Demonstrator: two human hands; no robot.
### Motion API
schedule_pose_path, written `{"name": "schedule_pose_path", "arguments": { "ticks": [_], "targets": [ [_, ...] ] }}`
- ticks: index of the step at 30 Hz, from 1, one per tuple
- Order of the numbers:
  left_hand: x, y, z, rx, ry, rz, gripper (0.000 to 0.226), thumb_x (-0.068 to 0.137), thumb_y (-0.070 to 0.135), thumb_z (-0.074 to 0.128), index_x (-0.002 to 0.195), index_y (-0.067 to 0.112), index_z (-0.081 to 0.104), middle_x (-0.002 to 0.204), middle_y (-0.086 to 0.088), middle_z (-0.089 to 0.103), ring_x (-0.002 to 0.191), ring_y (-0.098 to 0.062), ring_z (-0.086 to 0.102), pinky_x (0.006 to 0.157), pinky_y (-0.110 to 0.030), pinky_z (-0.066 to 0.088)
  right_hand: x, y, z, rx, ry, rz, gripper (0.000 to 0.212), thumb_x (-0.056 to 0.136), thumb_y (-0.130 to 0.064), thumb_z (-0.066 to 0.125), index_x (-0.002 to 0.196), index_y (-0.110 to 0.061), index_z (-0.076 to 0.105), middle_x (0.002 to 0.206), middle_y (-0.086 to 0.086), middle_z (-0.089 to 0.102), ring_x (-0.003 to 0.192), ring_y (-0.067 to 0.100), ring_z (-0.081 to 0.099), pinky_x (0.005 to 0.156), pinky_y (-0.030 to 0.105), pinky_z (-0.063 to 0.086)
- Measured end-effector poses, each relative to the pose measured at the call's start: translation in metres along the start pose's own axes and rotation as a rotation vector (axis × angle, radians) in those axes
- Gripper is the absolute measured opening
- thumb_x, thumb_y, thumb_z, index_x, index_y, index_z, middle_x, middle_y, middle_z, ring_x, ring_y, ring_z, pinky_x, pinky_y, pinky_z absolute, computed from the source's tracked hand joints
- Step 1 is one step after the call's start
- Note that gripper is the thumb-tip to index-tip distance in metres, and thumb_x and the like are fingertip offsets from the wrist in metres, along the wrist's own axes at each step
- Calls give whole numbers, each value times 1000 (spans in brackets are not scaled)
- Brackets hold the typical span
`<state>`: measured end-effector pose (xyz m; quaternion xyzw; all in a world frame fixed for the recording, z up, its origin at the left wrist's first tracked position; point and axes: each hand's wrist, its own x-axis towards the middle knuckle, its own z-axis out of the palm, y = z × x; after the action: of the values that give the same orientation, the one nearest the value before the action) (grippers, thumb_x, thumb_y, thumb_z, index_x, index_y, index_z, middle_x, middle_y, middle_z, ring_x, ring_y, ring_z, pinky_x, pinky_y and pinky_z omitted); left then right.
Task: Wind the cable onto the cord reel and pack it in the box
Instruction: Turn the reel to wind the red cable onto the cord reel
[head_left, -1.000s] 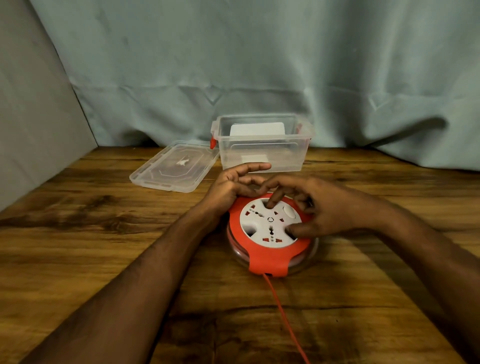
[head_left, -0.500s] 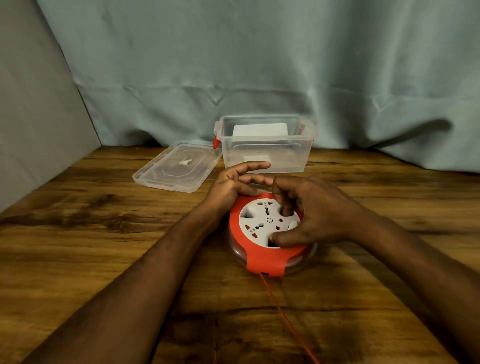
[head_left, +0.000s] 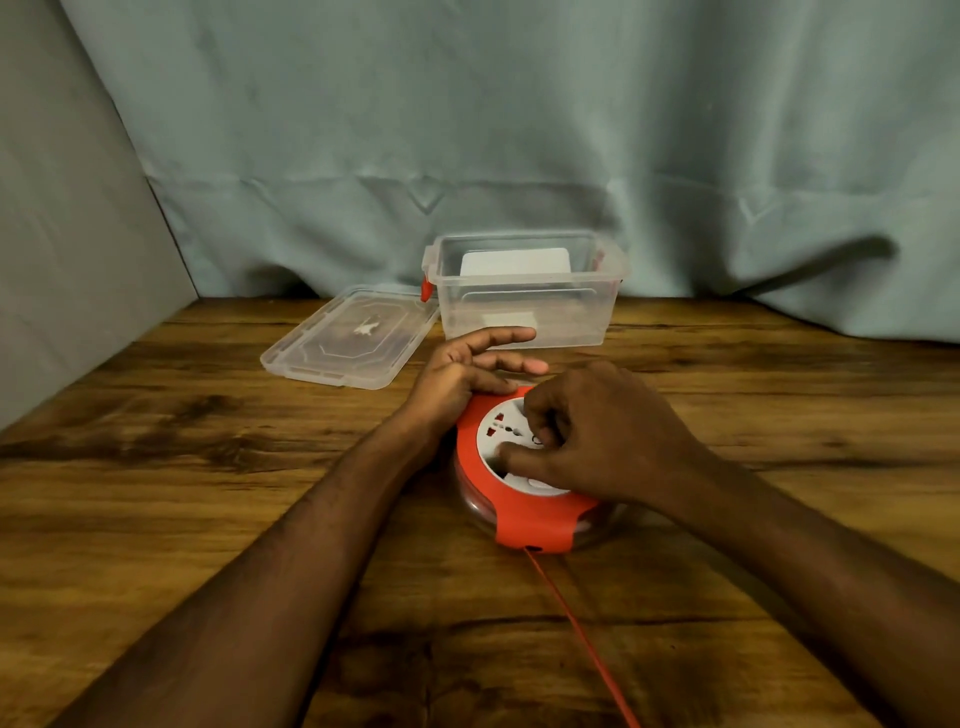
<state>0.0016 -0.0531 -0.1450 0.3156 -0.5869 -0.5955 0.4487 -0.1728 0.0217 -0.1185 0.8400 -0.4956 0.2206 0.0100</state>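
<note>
- Along the far edge of the dark-grained wooden tabletop, a wrinkled pale blue-green cloth backdrop hangs down to the wood, and a plain grey panel closes off the left edge.
- Near the middle of that far edge stands the clear rectangular plastic box with red side latches, open at the top.
- Just beside it on the left, the clear flat plastic lid lies on the tabletop, one corner close to the box's left latch.
- Between the box and the near edge sits the round red cord reel with a white socket face and a clear lower drum, flat on the wood and well apart from the box.
- Nothing lies between the reel and the box except the fingers of the left hand.
- A thin red cable leaves a slot at the reel's near side and runs over the tabletop toward the near edge, out of view at the bottom.
- The left hand rests on the reel's far-left rim, fingers mostly straight and spread, the upper ones lifted clear and pointing right.
- The right hand lies over the white socket face, fingers curled down onto it and thumb pressed into its near-left part; the face is blurred, and whether the fingers hook into a recess cannot be told.
- Inside the box, a white rounded-rectangle object stands against the back wall; what it is cannot be made out. The reel is outside the box.
</note>
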Motion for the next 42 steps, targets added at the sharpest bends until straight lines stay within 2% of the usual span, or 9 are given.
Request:
{"name": "schedule_pose_path", "arguments": {
  "ticks": [3,8,13,18,23,26,34,38,42],
  "targets": [
    [0,0,2,-8,-2,1,59,82,-24,49,132,4,61,118,-27,70,98,-34,71,82,-35,61,-1,10,-19,33,-24,-138,17,80,-46,75,88,-34,67,74,-22,65,67,-7,56,59,16,34],
    [1,-3,-1,21,-2,0,60,82,-23,49,133,6,61,109,-17,75,97,-34,72,84,-38,60,-2,28,-37,61,-288,-125,51,79,-25,83,120,-44,60,95,-43,50,95,-30,45,66,3,35],
    [1,-2,0,48,6,17,59,82,-22,51,133,5,60,114,-23,73,99,-36,72,82,-38,60,1,33,-34,225,-319,-32,74,74,-24,90,125,-48,41,123,-30,67,110,-4,61,79,25,56],
    [1,-2,-1,62,15,22,59,81,-22,53,134,5,60,110,-20,74,101,-36,73,83,-37,62,0,24,-37,130,-288,-53,72,66,-36,93,110,-44,37,117,-28,68,111,5,62,87,41,58],
    [1,-3,-1,56,19,26,59,81,-22,54,134,3,60,118,-28,70,107,-44,68,88,-44,58,0,21,-36,45,-240,-43,64,58,-60,88,94,-42,37,95,-24,70,90,-2,59,71,33,51],
    [2,-4,0,29,16,19,59,80,-24,52,132,3,61,112,-21,73,98,-35,72,83,-37,61,0,18,-30,9,-214,-39,55,59,-72,81,81,-36,47,77,-16,68,73,0,59,60,28,42],
    [1,-3,-1,37,17,8,58,82,-23,50,132,4,61,119,-26,70,105,-35,70,90,-38,59,0,7,-11,-80,-81,-69,64,75,-78,67,51,-22,48,46,-9,46,48,7,44,53,22,26],
    [1,-3,-1,36,31,13,56,82,-23,50,131,2,61,113,-25,72,101,-34,70,88,-37,59,-1,7,-15,-58,-86,-87,51,81,-67,70,62,-21,60,45,-26,50,50,4,49,54,18,28],
    [0,-1,1,77,49,28,54,82,-21,50,132,-3,59,120,-39,63,101,-41,67,81,-33,60,-2,19,-27,72,-90,-165,23,79,-33,78,96,-36,63,75,-30,59,71,-10,56,58,16,32]
  ]
}}
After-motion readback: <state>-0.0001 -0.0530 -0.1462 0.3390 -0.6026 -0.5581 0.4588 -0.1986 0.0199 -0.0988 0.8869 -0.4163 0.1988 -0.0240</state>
